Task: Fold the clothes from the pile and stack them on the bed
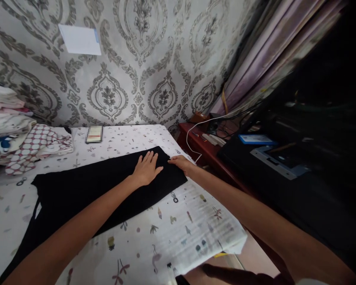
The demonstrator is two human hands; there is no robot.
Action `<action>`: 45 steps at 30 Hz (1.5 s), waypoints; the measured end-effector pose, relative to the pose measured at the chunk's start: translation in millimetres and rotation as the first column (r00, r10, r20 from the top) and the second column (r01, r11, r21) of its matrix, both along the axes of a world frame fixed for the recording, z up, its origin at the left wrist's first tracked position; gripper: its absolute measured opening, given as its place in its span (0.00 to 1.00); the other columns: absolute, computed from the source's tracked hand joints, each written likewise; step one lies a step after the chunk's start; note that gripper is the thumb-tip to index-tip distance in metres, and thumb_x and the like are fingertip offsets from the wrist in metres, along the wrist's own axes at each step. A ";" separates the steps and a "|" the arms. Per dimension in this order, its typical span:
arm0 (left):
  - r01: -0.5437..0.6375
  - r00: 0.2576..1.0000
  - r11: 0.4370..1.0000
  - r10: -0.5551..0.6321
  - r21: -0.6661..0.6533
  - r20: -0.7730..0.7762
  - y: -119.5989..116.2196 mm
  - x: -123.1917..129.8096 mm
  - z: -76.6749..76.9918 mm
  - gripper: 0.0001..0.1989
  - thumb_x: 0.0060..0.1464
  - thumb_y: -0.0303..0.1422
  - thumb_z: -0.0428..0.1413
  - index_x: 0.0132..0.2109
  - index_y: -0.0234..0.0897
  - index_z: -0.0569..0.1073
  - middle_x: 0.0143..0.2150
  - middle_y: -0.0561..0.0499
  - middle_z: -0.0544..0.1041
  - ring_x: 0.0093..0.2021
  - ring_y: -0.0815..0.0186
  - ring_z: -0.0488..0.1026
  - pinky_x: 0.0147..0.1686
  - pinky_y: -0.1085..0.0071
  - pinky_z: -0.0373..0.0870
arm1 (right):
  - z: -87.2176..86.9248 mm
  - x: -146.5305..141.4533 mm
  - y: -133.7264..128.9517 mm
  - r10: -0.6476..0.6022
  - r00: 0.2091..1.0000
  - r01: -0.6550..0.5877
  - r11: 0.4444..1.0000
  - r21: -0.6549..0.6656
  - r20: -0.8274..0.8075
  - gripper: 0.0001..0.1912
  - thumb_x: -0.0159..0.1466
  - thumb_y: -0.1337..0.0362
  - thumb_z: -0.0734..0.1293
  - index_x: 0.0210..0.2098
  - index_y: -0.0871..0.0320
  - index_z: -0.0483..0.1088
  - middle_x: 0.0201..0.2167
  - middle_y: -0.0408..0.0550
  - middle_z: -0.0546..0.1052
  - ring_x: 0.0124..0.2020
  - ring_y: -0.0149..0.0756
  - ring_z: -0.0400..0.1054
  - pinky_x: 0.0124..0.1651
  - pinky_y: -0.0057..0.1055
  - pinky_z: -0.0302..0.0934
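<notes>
A black garment (86, 182) lies spread lengthwise over a white patterned bedsheet (136, 241), with a narrow strap-like strip at its near left end. My left hand (146, 169) rests palm down on its upper right part, fingers spread. At the garment's right end, my right hand (180, 163) pinches the cloth between thumb and fingers near the edge. My left forearm covers part of the fabric, and its exact kind does not show.
Crumpled clothes (38, 146) are heaped at the left. A small pixelated flat item (94, 134) lies near the wall. To the right stands a dark red table (206, 148) with a white cable (192, 128) and a large black panel (308, 190). Floor shows beyond the bed's front right corner.
</notes>
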State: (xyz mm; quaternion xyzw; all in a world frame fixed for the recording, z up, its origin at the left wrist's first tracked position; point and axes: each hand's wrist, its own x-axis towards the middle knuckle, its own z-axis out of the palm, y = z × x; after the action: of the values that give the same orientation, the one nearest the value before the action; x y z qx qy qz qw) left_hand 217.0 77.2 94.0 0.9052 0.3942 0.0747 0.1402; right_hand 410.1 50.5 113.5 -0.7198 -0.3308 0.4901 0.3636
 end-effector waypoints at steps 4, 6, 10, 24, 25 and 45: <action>0.028 0.997 1.000 -0.028 -0.006 -0.067 -2.0 -0.1 -1.2 0.34 0.68 0.49 0.40 0.73 0.33 0.54 0.75 0.37 0.50 0.76 0.49 0.42 0.71 0.46 0.43 | -8.0 3.3 -2.7 -0.061 0.995 0.063 0.998 0.023 -0.079 0.15 0.58 0.69 0.71 0.21 0.56 0.63 0.12 0.37 0.68 0.15 0.28 0.61 0.21 0.24 0.58; 0.022 0.997 1.000 -0.024 -0.022 -0.073 -3.7 -1.3 1.1 0.34 0.69 0.49 0.39 0.72 0.33 0.54 0.75 0.37 0.50 0.76 0.50 0.43 0.71 0.46 0.43 | -8.0 4.1 -4.3 -0.071 0.991 0.073 0.997 0.017 -0.114 0.13 0.59 0.70 0.71 0.22 0.56 0.64 0.13 0.38 0.69 0.16 0.29 0.63 0.22 0.25 0.59; -0.028 0.999 0.997 0.027 -0.075 -0.021 -9.9 -3.6 11.7 0.33 0.70 0.45 0.39 0.73 0.29 0.52 0.75 0.36 0.50 0.76 0.52 0.43 0.72 0.49 0.42 | -0.5 2.2 -6.5 -0.056 0.982 0.055 0.998 -0.009 -0.179 0.09 0.61 0.65 0.71 0.26 0.58 0.70 0.16 0.43 0.74 0.19 0.33 0.68 0.27 0.29 0.66; -0.122 0.803 0.929 0.299 -0.349 0.516 -5.5 -34.2 29.0 0.23 0.67 0.39 0.45 0.62 0.33 0.68 0.63 0.40 0.73 0.63 0.58 0.70 0.64 0.62 0.63 | 10.7 -2.0 0.1 -0.015 0.983 0.005 0.998 -0.058 -0.181 0.05 0.62 0.69 0.69 0.29 0.58 0.71 0.19 0.43 0.76 0.20 0.33 0.70 0.27 0.28 0.68; -0.143 0.791 0.918 0.331 -0.370 0.515 -0.8 -49.7 31.7 0.23 0.67 0.40 0.45 0.62 0.33 0.69 0.62 0.40 0.74 0.62 0.57 0.71 0.63 0.62 0.64 | 10.1 0.0 -0.9 -0.008 0.983 -0.004 0.998 -0.063 -0.184 0.05 0.63 0.67 0.69 0.30 0.58 0.72 0.19 0.44 0.76 0.21 0.33 0.71 0.28 0.28 0.68; -0.213 0.523 0.756 0.624 -0.620 0.581 20.6 -157.9 45.9 0.18 0.54 0.41 0.55 0.50 0.39 0.73 0.55 0.43 0.77 0.57 0.55 0.73 0.55 0.58 0.70 | 13.4 6.1 -40.2 0.090 0.978 -0.108 0.990 -0.089 -0.190 0.03 0.55 0.69 0.71 0.29 0.56 0.73 0.28 0.49 0.81 0.30 0.37 0.77 0.39 0.32 0.74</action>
State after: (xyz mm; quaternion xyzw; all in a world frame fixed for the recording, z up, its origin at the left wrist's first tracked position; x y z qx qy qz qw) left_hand 59.1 97.9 139.9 0.5942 0.5157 0.3809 0.4857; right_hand 416.2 10.3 126.9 -0.6709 -0.3064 0.5882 0.3317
